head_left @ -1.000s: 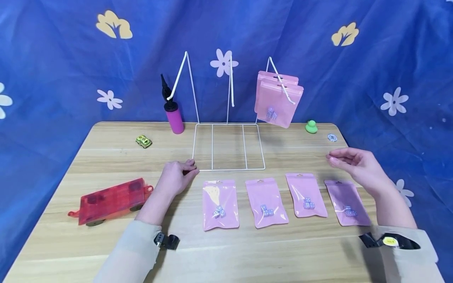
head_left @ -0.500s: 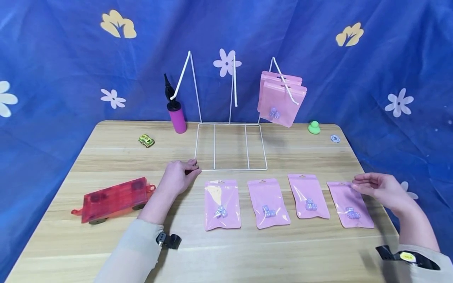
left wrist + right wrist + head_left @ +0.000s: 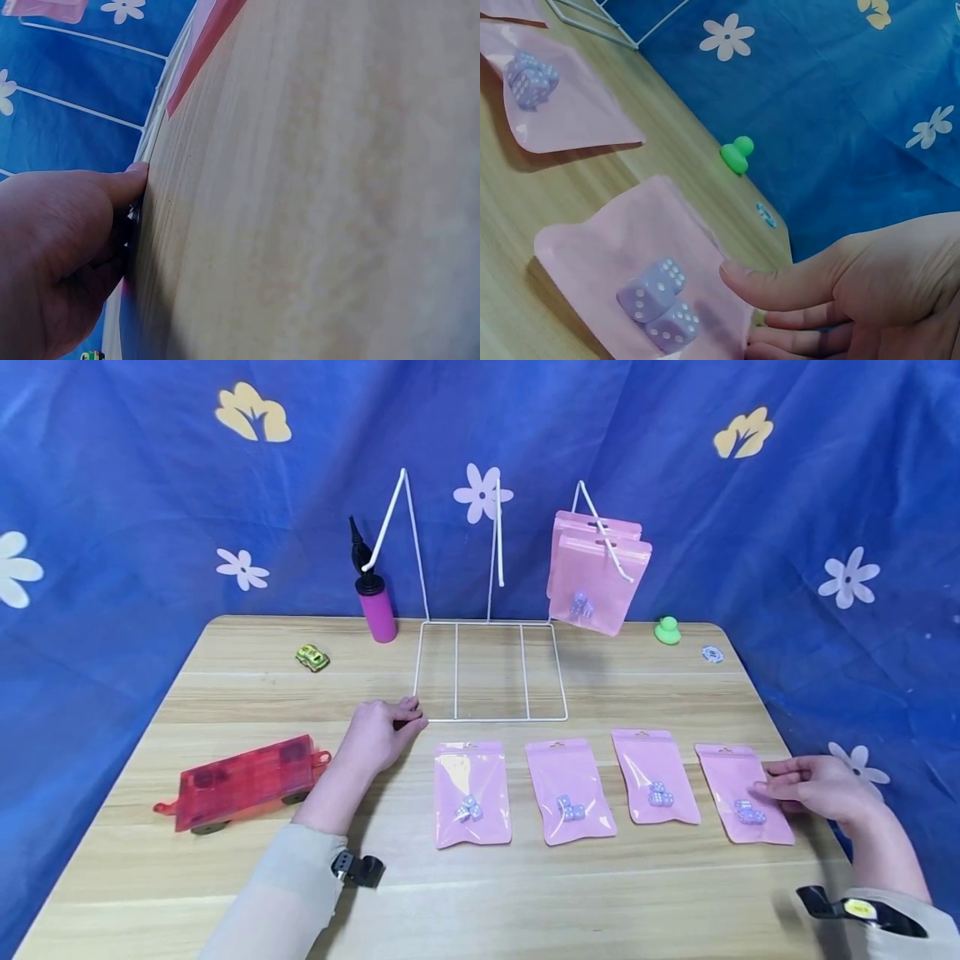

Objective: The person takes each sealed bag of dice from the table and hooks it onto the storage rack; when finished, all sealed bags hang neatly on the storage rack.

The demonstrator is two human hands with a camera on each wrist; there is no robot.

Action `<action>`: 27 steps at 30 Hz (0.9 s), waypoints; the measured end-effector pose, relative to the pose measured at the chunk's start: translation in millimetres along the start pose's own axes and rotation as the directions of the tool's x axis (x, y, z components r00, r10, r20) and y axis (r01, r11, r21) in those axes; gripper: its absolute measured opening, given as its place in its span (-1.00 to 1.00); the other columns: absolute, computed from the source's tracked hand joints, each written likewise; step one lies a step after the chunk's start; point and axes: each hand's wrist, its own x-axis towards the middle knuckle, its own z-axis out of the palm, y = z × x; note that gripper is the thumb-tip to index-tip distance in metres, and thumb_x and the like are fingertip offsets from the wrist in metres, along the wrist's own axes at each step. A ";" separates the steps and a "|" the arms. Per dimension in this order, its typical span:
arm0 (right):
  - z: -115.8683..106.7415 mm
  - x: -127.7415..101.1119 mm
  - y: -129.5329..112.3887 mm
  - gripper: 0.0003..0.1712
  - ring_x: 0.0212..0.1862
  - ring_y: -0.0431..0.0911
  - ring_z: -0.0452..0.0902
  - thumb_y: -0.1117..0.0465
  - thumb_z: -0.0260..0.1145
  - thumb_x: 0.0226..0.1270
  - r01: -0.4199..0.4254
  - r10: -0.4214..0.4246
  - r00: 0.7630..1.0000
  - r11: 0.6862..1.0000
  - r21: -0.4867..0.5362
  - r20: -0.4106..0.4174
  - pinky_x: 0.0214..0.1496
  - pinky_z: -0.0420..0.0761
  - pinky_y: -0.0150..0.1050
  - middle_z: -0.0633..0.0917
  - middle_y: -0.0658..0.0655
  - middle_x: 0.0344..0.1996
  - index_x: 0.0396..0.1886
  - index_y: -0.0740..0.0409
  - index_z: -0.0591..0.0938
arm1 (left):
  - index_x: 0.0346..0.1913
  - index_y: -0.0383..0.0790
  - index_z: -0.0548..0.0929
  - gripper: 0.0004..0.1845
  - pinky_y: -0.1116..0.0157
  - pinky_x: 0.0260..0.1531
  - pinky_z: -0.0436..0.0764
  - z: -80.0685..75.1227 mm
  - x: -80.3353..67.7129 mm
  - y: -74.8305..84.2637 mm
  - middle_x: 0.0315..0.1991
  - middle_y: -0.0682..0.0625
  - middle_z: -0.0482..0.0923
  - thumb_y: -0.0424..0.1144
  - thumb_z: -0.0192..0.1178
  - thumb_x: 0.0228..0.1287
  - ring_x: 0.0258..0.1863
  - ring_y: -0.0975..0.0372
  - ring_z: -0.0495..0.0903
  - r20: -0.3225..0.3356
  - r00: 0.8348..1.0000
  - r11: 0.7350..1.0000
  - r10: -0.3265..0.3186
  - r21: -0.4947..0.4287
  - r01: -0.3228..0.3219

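My left hand (image 3: 378, 732) pinches the front left corner of a white wire display rack (image 3: 491, 720) lying on the table. In the left wrist view, the thumb (image 3: 133, 180) rests along the wire. My right hand (image 3: 821, 787) is at the right edge of the rightmost pink zip bag (image 3: 731, 777), which has lilac dice (image 3: 651, 292) in it. Seen from the right wrist, the thumb lies over the bag's edge and the fingers are beside it, with a gap between. Two more pink bags (image 3: 596, 572) hang from the rack's right hook.
Three other pink dice bags, the left one (image 3: 471, 785), the middle one (image 3: 566, 777) and another (image 3: 651, 764), lie in a row. A red toy trailer (image 3: 247, 781), green toy car (image 3: 312, 657), purple hand pump (image 3: 377, 610), green duck (image 3: 667, 630) and poker chip (image 3: 712, 654) stand around.
My right hand has come down from above the table's right side to the rightmost bag's right edge. The left hand stays on the rack corner, and the head view has shifted slightly.
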 end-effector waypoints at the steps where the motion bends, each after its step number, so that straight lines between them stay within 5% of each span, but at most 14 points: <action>1: -0.2 0.4 0.4 0.00 -0.14 -0.01 0.69 -0.18 0.60 0.26 -0.020 0.020 1.000 1.000 -0.014 -0.010 -0.24 0.64 -0.27 0.80 0.22 -0.13 0.29 0.60 0.52 | -0.03 -0.39 0.83 -0.75 -0.07 0.34 0.53 -0.1 0.1 0.2 0.13 -0.19 0.72 -0.27 0.47 0.37 0.20 -0.06 0.68 0.001 1.000 1.000 0.002 0.002 -0.002; 6: 1.1 2.1 1.2 0.11 -0.12 0.07 0.65 -0.25 0.63 0.17 -0.097 0.097 0.995 0.995 -0.001 -0.035 -0.26 0.61 -0.24 0.76 0.35 -0.07 0.30 0.62 0.49 | -0.04 -0.39 0.83 -0.75 -0.08 0.32 0.54 -0.2 0.9 0.9 0.13 -0.19 0.71 -0.26 0.47 0.37 0.20 -0.07 0.68 0.005 1.000 1.000 0.004 0.007 -0.004; 11: 5.3 4.4 0.6 0.05 -0.22 -0.07 0.67 -0.14 0.66 0.19 -0.081 0.083 0.996 0.996 0.048 -0.039 -0.29 0.64 -0.27 0.81 0.18 -0.24 0.28 0.65 0.48 | -0.04 -0.39 0.83 -0.76 -0.08 0.32 0.54 -0.6 0.9 0.6 0.13 -0.20 0.71 -0.27 0.47 0.37 0.19 -0.08 0.69 0.003 1.000 1.000 -0.003 0.005 0.003; 21: 6.6 -0.7 3.3 -0.41 -0.25 -0.13 0.58 0.10 0.46 0.49 0.040 -0.036 0.999 0.991 0.130 -0.029 -0.26 0.61 -0.32 0.73 0.07 -0.25 0.14 0.58 0.56 | -0.03 -0.39 0.83 -0.76 -0.09 0.34 0.52 0.1 -0.1 0.5 0.14 -0.18 0.71 -0.27 0.46 0.38 0.21 -0.08 0.67 0.015 1.000 1.000 -0.022 0.006 0.022; 27: 4.0 -8.3 -4.8 -0.78 -0.34 -0.24 0.65 0.38 0.37 0.51 0.176 -0.168 0.984 0.943 0.283 -0.053 -0.30 0.72 -0.36 0.75 -0.04 -0.35 -0.06 0.52 0.62 | -0.03 -0.39 0.83 -0.75 -0.07 0.35 0.51 0.8 -0.2 0.0 0.14 -0.18 0.71 -0.28 0.47 0.37 0.22 -0.06 0.68 0.010 1.000 1.000 -0.017 0.003 0.017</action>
